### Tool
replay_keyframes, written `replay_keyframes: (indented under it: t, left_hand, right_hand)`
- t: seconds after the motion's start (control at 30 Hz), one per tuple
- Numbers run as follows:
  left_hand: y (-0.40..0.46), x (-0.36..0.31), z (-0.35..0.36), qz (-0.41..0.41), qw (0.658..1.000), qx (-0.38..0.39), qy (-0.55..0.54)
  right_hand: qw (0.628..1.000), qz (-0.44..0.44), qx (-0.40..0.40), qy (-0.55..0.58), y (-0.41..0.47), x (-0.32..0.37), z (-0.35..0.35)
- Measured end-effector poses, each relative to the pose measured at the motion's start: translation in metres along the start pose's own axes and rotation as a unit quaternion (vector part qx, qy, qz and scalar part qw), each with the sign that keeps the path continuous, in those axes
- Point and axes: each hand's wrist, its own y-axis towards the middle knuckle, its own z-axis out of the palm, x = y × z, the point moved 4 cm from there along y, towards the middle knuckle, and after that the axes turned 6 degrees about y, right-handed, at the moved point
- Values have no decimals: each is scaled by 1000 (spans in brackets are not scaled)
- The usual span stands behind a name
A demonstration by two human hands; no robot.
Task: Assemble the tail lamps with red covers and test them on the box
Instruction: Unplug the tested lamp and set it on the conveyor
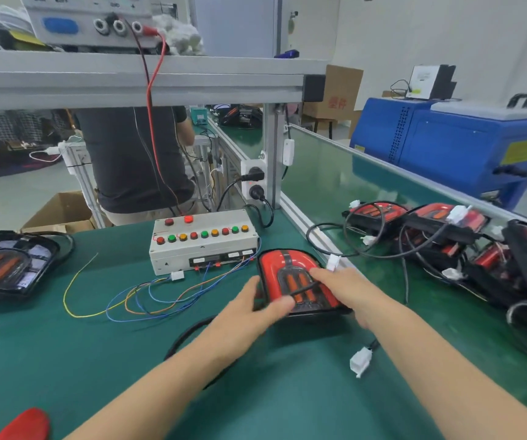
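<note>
Both hands are on the tail lamp (300, 282) with its red cover on, sitting on the green surface (65, 360) just near-right of the test box (203, 241). The left hand (252, 308) wraps its grip around the lamp's near-left edge, thumb on top; the right hand (348, 292) lays fairly straight fingers flat over the right side, pressing rather than grabbing.

If I were doing this, I'd press evenly round the rim so the cover seats all the way, and keep that black cable crossing the lens from getting pinched. The white connector (361, 360) lies loose nearby, not plugged into anything yet, so testing looks like it's still ahead.

More finished-looking lamps (446, 236) are piled to the right, an uncovered lamp (8, 268) far left, spare red covers (24, 423) at the near-left corner. A power supply (91, 23) sits on the shelf above, and another person (132, 160) stands beyond the bench.
</note>
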Motion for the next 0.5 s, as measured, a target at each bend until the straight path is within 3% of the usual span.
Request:
replay_keyframes:
  t: [0.1, 0.23, 0.37, 0.5]
  left_hand:
    - [13, 7, 5, 15, 1000, 4, -1]
    - [15, 20, -1, 25, 1000, 17, 7]
    - [10, 12, -14, 13, 1000, 6, 10]
    - [9, 15, -48, -12, 980, -144, 134]
  right_hand:
    - [990, 63, 79, 96, -10, -5, 6]
    - [969, 27, 133, 205, -17, -3, 11]
    - [975, -44, 76, 202, -22, 1, 9]
    - [957, -75, 14, 278, -25, 15, -11]
